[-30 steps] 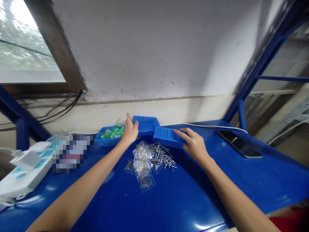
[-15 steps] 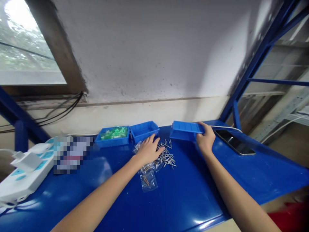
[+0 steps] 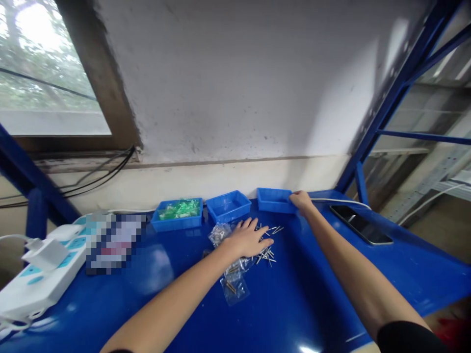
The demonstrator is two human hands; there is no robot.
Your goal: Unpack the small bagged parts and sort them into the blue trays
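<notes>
My left hand [image 3: 248, 239] lies palm down with spread fingers over a pile of thin metal pins [image 3: 267, 254], partly covering them. Beside and under its wrist are small clear plastic bags [image 3: 235, 287], some with brown pins inside. My right hand [image 3: 300, 200] grips the right end of a blue bin [image 3: 274, 206], which stands upright against the wall with its open side up. A second blue bin [image 3: 228, 207] sits to the left of it, its inside bare. Further left, a third blue bin [image 3: 176, 224] holds green and clear plastic packets [image 3: 184, 208].
A phone [image 3: 360, 224] lies on the blue table [image 3: 294, 314] at the right. At the left are a white power strip [image 3: 47, 274] with a plugged-in charger and a blurred-out flat item [image 3: 116, 245]. A white cable [image 3: 331, 199] runs along the wall.
My right hand has turned its bin from upside down to upright and set it at the right. My left hand has left the middle bin and moved right onto the pins.
</notes>
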